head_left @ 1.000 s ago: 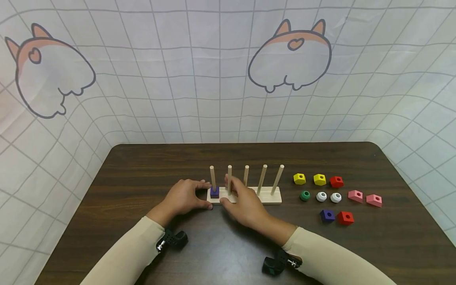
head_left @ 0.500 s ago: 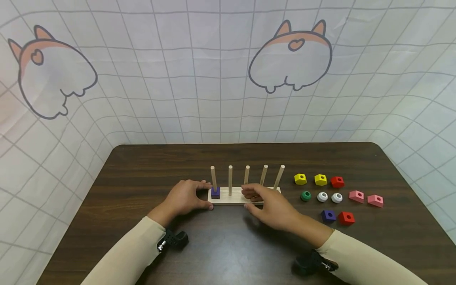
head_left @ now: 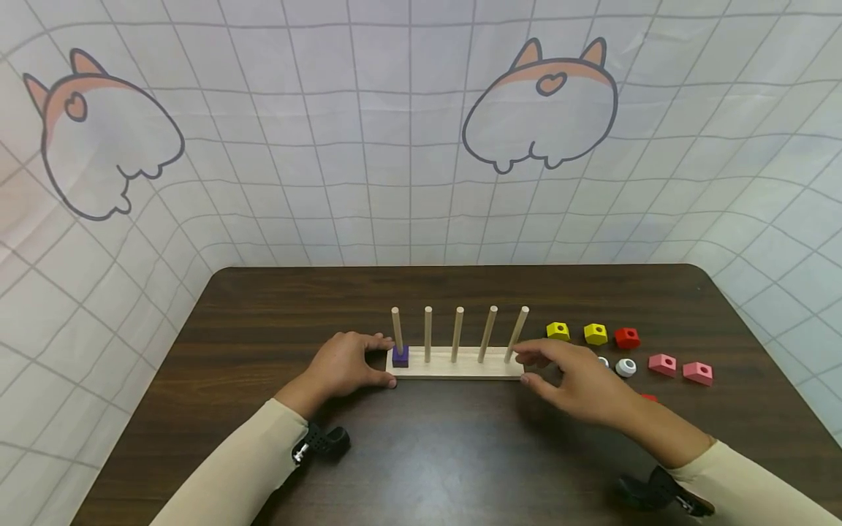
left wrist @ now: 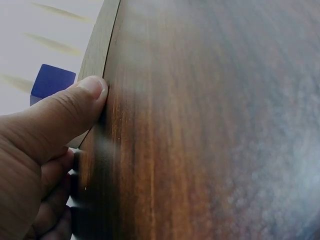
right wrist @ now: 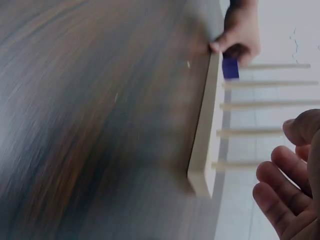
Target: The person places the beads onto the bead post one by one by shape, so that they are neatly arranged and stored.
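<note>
A pale wooden peg board [head_left: 460,371] with several upright pegs lies on the dark table. A purple block [head_left: 400,358] sits at the foot of its leftmost peg. My left hand [head_left: 340,367] grips the board's left end, thumb at the front edge; the left wrist view shows the thumb [left wrist: 75,107] against the wood beside the purple block. My right hand [head_left: 579,380] is in the air by the board's right end, holding nothing. Its relaxed, slightly bent fingers [right wrist: 287,175] show in the right wrist view, apart from the pegs.
Right of the board lie two yellow blocks [head_left: 596,334], a red block [head_left: 627,338], white beads [head_left: 626,367] and two pink blocks [head_left: 697,373]. Another red block [head_left: 649,399] is mostly hidden behind my right hand. A white gridded sheet [head_left: 408,146] hangs behind the table.
My right hand has travelled right from the second peg, past the board's right end, and now covers the green bead and the loose purple block. The left hand keeps its grip.
</note>
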Demonstrator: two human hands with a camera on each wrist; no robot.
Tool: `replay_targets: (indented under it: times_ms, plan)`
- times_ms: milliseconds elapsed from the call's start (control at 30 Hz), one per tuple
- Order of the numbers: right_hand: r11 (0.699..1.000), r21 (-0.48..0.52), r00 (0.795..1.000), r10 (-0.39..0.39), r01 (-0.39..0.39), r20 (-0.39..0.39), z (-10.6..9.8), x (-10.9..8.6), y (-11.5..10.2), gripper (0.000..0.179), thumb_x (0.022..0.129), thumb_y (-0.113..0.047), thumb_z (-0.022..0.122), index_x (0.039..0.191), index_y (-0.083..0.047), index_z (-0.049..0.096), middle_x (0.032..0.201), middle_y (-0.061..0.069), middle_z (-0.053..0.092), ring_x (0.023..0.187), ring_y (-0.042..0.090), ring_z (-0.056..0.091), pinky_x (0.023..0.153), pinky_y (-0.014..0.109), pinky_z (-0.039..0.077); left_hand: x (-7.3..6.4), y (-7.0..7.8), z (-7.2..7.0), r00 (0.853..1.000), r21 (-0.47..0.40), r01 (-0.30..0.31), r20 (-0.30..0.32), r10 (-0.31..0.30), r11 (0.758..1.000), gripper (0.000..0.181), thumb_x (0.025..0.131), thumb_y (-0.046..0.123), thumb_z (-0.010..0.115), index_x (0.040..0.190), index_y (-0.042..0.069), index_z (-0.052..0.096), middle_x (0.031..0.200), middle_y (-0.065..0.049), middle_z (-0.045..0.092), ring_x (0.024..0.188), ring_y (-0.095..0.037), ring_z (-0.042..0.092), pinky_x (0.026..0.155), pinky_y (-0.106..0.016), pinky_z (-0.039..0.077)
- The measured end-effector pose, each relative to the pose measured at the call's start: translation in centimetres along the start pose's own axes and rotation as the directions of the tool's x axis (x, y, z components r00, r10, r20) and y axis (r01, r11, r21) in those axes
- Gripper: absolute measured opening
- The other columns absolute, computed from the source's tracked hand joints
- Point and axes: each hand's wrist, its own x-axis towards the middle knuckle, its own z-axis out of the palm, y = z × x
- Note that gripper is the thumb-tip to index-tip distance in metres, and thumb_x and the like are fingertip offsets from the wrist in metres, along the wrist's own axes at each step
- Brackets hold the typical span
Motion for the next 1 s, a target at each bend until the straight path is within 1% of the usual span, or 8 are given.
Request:
replay_targets:
  times_ms: [167,333,433,600,767,1000]
  plan:
    - [0.996,-0.062,0.998,0.069,-0.069,0.003,-1.9,-1.7,1.3,0.046,0.088,-0.010,0.082,0.130,-0.007,0.065,0.110,0.001,0.074,0.095,0.020,0.070,0.080,0.047,0.058,0.1,0.1,0.0,1.000,-0.002,-0.001,0.002,0.001,1.000,0.066,0.073,0.045,0.092,0.132,0.022,0.072,0.142,-0.004,0.061,0.136,-0.038,0.050,0.112,-0.057,0.036]
    - [0.983,-0.120,0.990,0.139,-0.139,-0.007,-3.1,-3.3,2.4,0.046,0.087,-0.016,0.084,0.129,-0.010,0.066,0.111,0.000,0.073,0.096,0.023,0.069,0.080,0.050,0.058,0.1,0.1,0.0,1.000,-0.001,-0.001,0.001,0.001,1.000,0.066,0.073,0.044,0.092,0.132,0.022,0.072,0.142,-0.005,0.060,0.136,-0.038,0.050,0.113,-0.058,0.034]
    - [0.979,-0.147,0.990,0.139,-0.141,-0.023,-3.6,-4.1,3.1,0.046,0.087,-0.018,0.084,0.129,-0.010,0.066,0.113,-0.002,0.072,0.099,0.022,0.069,0.080,0.050,0.058,0.2,0.0,0.1,1.000,0.003,0.003,0.001,-0.003,1.000,0.066,0.073,0.045,0.092,0.132,0.022,0.072,0.142,-0.005,0.060,0.136,-0.038,0.050,0.113,-0.058,0.033]
    - [0.971,-0.200,0.991,0.127,-0.132,-0.041,-4.0,-5.3,4.1,0.045,0.085,-0.020,0.086,0.125,-0.009,0.068,0.116,-0.001,0.070,0.101,0.022,0.068,0.082,0.050,0.056,0.1,0.0,0.2,1.000,0.003,0.006,-0.002,-0.006,1.000,0.066,0.073,0.045,0.092,0.132,0.022,0.073,0.142,-0.004,0.061,0.136,-0.038,0.050,0.112,-0.057,0.036]
    - [0.964,-0.216,0.988,0.153,-0.156,-0.029,-4.3,-6.3,4.9,0.041,0.085,-0.022,0.086,0.120,-0.009,0.070,0.115,-0.002,0.069,0.105,0.022,0.067,0.085,0.049,0.055,0.1,0.0,0.2,1.000,0.002,0.004,-0.003,-0.004,1.000,0.066,0.073,0.044,0.092,0.132,0.021,0.072,0.141,-0.005,0.061,0.136,-0.037,0.050,0.112,-0.057,0.035]
    - [0.959,-0.236,0.987,0.157,-0.157,-0.019,-4.5,-7.7,5.9,0.043,0.081,-0.027,0.090,0.116,-0.015,0.070,0.112,-0.008,0.069,0.101,0.019,0.066,0.083,0.045,0.057,0.1,-0.1,0.2,1.000,0.000,0.001,-0.005,-0.001,1.000,0.067,0.073,0.044,0.092,0.132,0.022,0.072,0.141,-0.004,0.061,0.136,-0.038,0.050,0.112,-0.057,0.036]
